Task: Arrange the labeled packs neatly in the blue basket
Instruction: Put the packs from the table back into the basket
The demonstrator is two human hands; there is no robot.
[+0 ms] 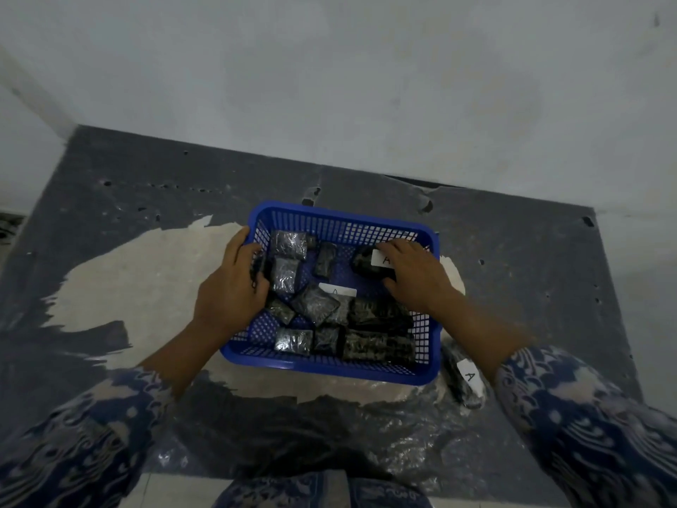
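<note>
Outside blue basket (331, 370), one pack (465, 379) (labelled A); hands (234, 284) grip packs inside.

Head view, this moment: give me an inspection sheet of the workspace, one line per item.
Surface: dark worn mat with pale torn patches.
Job's things: blue basket holding dark wrapped packs; pack labeled A at its far right; another labeled pack outside, right of the basket.
Clutter: clear plastic sheet under the basket's near side.
Grippers: left hand grips a pack at the left wall; right hand holds the A pack.
Cables: nothing seen.
Surroundings: grey wall.
</note>
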